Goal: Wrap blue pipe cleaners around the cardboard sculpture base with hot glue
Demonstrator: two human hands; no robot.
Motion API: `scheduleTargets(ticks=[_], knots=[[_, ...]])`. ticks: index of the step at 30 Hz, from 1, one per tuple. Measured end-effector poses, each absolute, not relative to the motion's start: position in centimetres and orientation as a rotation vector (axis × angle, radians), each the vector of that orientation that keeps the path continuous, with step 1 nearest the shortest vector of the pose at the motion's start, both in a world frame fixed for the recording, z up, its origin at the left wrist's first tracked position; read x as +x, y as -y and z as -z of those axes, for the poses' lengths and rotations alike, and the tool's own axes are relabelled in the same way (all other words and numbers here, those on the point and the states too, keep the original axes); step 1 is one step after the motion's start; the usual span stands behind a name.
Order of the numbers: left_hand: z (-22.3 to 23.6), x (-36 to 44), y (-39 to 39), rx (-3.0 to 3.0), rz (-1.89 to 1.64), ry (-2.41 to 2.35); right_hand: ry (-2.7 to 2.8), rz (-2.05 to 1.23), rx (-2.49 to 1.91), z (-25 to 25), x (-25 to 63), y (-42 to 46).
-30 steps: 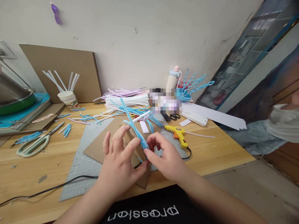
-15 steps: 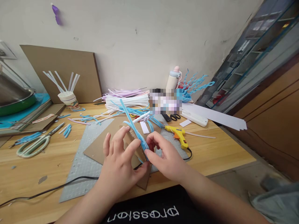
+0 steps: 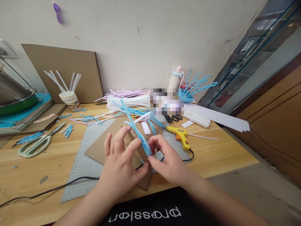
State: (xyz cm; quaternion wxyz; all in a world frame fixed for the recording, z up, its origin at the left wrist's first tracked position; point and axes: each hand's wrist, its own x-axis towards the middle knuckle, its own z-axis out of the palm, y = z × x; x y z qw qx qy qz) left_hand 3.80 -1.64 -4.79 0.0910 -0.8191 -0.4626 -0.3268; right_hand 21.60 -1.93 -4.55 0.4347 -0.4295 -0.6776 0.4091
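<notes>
The left grip (image 3: 122, 158) is holding a brown cardboard piece (image 3: 140, 153) between fingers and thumb; the right grip (image 3: 170, 162) is pinching the lower end of blue pipe cleaners (image 3: 145, 145), which are lying along that piece between both grips. That stretch is seemingly sitting in place, though I cannot tell whether it is fixed; upper ends are sticking out loose beyond the left grip. Beyond the right grip, a yellow glue gun (image 3: 180, 135) is resting.

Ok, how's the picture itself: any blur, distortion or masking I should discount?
Head view: left hand, right hand and blue strips fairly sharp; head view: pixelated patch masks things below the bottle; head view: cabinet at right leans steeply, likely lens distortion.
</notes>
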Motion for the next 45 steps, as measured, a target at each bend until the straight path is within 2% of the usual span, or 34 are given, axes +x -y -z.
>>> scheduleTargets(ticks=[19,37,45], knots=[[5.2,3.8,1.7,-2.406,1.068,1.334,1.607,-1.151,-1.08,4.1,21.0,1.6],[5.1,3.9,1.9,-2.439,1.012,1.334,1.623,-1.087,-1.074,4.1,21.1,1.5],[5.4,3.6,1.8,-2.447,1.022,1.325,1.425,-1.414,-0.94,4.2,21.2,0.5]])
